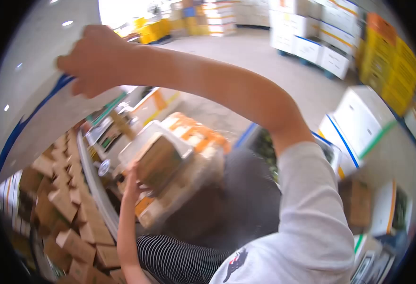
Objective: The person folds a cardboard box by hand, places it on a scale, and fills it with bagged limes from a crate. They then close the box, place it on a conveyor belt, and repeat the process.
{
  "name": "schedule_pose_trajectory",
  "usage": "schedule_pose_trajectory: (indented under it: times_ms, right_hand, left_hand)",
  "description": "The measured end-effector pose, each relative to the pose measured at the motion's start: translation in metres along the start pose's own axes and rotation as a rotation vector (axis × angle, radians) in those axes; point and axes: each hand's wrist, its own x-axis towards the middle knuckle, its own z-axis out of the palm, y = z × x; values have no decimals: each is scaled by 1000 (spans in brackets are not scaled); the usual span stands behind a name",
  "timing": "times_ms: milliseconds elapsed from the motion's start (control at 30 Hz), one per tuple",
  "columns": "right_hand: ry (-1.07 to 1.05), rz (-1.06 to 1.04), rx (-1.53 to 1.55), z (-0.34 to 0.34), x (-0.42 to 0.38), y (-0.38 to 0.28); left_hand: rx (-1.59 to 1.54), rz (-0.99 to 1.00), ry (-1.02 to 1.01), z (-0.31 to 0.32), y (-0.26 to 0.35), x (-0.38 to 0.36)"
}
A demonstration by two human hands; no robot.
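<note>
My right arm reaches across the top of the view, and my right hand point(96, 61) is closed in a fist at the upper left. A jagged blue strip point(33, 113) runs from its fingers down along a large pale surface point(33, 66). Lower down, my left hand point(131, 187) has its fingers against the side of a small brown cardboard box point(158, 163). That box sits over a white plastic tray point(182, 142), tilted in this view. Beside them lies an orange and white packet stack point(196, 130), smeared by motion.
Many small cardboard boxes point(82, 203) lie heaped at the lower left, behind a pale metal rail point(92, 170). White cartons point(364, 123) stand on the right, with yellow crates point(390, 61) beyond. More white boxes point(312, 35) are stacked across the grey floor point(227, 52).
</note>
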Motion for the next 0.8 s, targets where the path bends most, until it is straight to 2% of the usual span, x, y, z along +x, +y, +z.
schedule_pose_trajectory:
  times_ms: [33,100,167,200,233,367,500,533,567,600,633,700,767,800]
  right_hand:
    - [1,17,-63,-10,-3,4]
    - [44,-23,-182,-29,-16,19]
    - [49,27,-330,-56,-37,36]
    - [90,146,-338,-60,-49,44]
    - [-108,261,-363,-81,-60,48]
    - [213,594,164,-176,-131,63]
    - [770,748,328,-201,-211,126]
    - [841,974,472,-216,-246,152]
    - [946,1081,523,-235,-272,149]
    - [1154,978,744,-244,-301,157]
    - [1153,885,910,-261,-348,177]
    - [1252,819,982,-295,-411,175]
    - [1427,1118,939,-327,-453,147]
    - [1458,1072,978,-337,-469,138]
  left_hand:
    - [-15,37,-28,-7,-8,8]
    - [-67,-30,-71,-22,-15,27]
    - [-54,-30,-70,-18,-10,23]
    - [-51,-41,-124,-27,-12,32]
    - [-50,-47,-171,-31,-14,37]
    - [-9,-3,-152,-15,-2,12]
    - [-4,1,-156,-13,-2,9]
    - [-2,-6,-141,-12,-1,7]
    - [-2,-14,-156,-12,0,8]
    - [-5,-21,-170,-14,-1,10]
    - [-12,-28,-184,-16,-2,12]
    - [-11,-12,-182,-19,-5,16]
    - [-32,-13,-120,-17,-7,17]
    - [-39,-18,-102,-19,-8,19]
